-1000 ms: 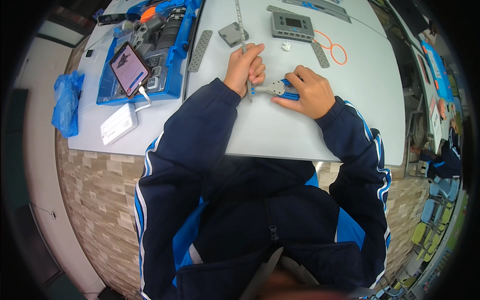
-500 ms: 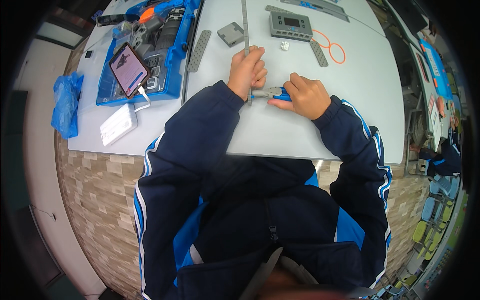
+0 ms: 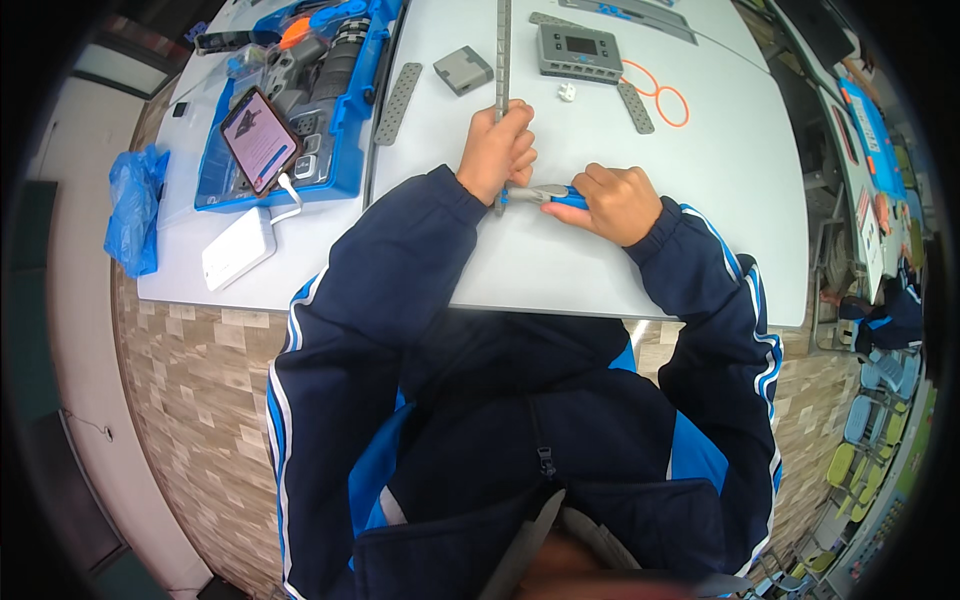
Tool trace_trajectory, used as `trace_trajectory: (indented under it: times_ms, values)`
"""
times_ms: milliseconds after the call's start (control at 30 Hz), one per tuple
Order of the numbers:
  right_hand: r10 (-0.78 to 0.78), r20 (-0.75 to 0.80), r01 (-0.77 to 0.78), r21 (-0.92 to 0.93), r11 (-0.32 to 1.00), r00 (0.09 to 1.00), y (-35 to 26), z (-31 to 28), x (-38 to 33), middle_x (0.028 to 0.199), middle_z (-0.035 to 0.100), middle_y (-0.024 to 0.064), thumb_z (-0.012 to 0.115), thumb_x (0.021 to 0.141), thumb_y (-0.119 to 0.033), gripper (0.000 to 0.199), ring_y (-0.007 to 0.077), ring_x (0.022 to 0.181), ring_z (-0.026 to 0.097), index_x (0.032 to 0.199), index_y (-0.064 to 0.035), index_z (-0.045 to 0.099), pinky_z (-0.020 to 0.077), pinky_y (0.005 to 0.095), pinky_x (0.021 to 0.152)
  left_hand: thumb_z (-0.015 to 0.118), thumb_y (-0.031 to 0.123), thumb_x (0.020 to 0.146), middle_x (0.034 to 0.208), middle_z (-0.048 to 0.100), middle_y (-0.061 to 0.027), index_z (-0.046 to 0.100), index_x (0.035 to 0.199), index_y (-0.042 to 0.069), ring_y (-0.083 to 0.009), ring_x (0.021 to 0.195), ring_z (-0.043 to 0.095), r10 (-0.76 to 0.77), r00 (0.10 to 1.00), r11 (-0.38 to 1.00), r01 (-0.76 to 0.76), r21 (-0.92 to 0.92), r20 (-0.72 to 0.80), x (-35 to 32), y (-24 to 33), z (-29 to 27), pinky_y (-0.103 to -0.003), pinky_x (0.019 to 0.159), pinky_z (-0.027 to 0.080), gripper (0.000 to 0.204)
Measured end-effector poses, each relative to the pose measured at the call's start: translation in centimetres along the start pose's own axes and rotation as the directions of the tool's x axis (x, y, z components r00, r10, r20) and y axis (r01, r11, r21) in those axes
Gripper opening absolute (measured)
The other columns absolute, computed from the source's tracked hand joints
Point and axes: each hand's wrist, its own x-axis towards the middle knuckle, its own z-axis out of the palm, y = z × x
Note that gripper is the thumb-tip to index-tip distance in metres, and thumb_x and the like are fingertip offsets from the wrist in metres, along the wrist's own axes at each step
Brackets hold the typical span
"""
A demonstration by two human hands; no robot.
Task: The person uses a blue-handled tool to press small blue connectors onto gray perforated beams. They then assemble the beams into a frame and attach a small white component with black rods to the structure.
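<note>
The left hand (image 3: 496, 152) is closed in a fist around a long grey beam (image 3: 503, 62), which runs from the upper edge of the frame down to the centre; the fist hides part of its length. The right hand (image 3: 622, 205), just right of centre, is wrapped around the blue handles of a pair of pliers (image 3: 537, 194). Their grey nose points left and meets the beam's lower end, where a small blue piece (image 3: 502, 196) shows; whether the jaws are clamped on it I cannot tell.

Above the hands, at upper centre, a grey box (image 3: 463, 70) lies just left of the beam, and a grey controller with a dark screen (image 3: 580, 53) sits to its right. Below the controller is a small white piece (image 3: 567, 92), with a short perforated plate (image 3: 635, 108) and two orange rings (image 3: 670, 106) farther right. A longer perforated plate (image 3: 400, 103) lies left of the grey box. The white table (image 3: 560, 275) is bare below the hands.

In the upper left, a blue bin (image 3: 347, 165) is crowded with grey parts; a lit phone (image 3: 261, 142) leans across its near part, blocking some of the contents. A white cable joins the phone to a white power bank (image 3: 238, 253) below. A crumpled blue bag (image 3: 135, 212) hangs at the table's left edge.
</note>
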Motion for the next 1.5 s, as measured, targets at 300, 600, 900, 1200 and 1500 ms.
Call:
trace_trajectory:
  times_ms: [300, 600, 900, 1200, 1500]
  values:
    - [0.170, 0.035, -0.168, -0.040, 0.985, 0.985, 5.3, -3.4, -3.6, 0.066, 0.059, 0.0085, 0.078, 0.079, -0.038, 0.037, 0.0265, 0.049, 0.059, 0.075, -0.0037, 0.064, 0.0464, 0.0345, 0.044, 0.051, 0.025, 0.093, 0.049, 0.023, 0.0061, 0.032, 0.065, 0.017, -0.0059, 0.041, 0.019, -0.004, 0.981, 1.000, 0.001, -0.017, -0.194, 0.3, 1.0, -2.1, -0.026, 0.039, 0.016, 0.035]
    - [0.079, 0.013, -0.080, 0.064, 0.995, 0.997, 1.8, -1.9, -1.2, 0.068, 0.052, 0.0062, 0.079, 0.076, -0.047, 0.047, 0.0212, 0.057, 0.057, 0.078, -0.0033, 0.061, 0.0471, 0.0313, 0.047, 0.054, 0.027, 0.094, 0.048, 0.024, 0.0053, 0.032, 0.064, 0.017, -0.0066, 0.040, 0.022, 0.047, 0.996, 0.996, -0.053, -0.075, -0.082, 0.9, 0.1, -1.2, -0.026, 0.040, 0.018, 0.039]
    - [0.080, -0.019, -0.077, 0.133, 0.988, 0.997, -0.2, -0.5, 1.9, 0.083, 0.053, 0.0093, 0.083, 0.071, -0.040, 0.048, 0.0260, 0.072, 0.056, 0.091, -0.0017, 0.062, 0.0487, 0.0349, 0.063, 0.058, 0.029, 0.095, 0.048, 0.026, 0.0047, 0.033, 0.065, 0.016, -0.0064, 0.041, 0.024, 0.070, 0.988, 0.991, -0.084, -0.104, -0.137, 0.7, 0.1, -1.0, -0.025, 0.040, 0.018, 0.041]
    - [0.235, 0.005, -0.228, 0.264, 0.937, 0.972, -0.4, -1.4, 2.1, 0.082, 0.054, 0.0102, 0.084, 0.072, -0.040, 0.050, 0.0248, 0.070, 0.058, 0.090, 0.0001, 0.060, 0.0504, 0.0341, 0.063, 0.055, 0.032, 0.097, 0.050, 0.026, 0.0048, 0.034, 0.068, 0.016, -0.0067, 0.042, 0.023, 0.099, 0.981, 0.978, -0.127, -0.168, -0.168, 0.6, 0.1, -1.2, -0.025, 0.040, 0.019, 0.039]
    - [0.325, 0.108, -0.314, 0.649, 0.693, 0.940, -2.3, -0.2, 3.4, 0.089, 0.063, 0.0113, 0.078, 0.077, -0.017, 0.031, 0.0252, 0.074, 0.068, 0.099, -0.0003, 0.063, 0.0550, 0.0314, 0.064, 0.061, 0.052, 0.094, 0.058, 0.034, 0.0032, 0.036, 0.072, 0.016, -0.0084, 0.053, 0.034, 0.135, 0.963, 0.960, -0.186, -0.209, -0.234, 1.3, -0.7, -1.0, -0.026, 0.052, 0.035, 0.049]
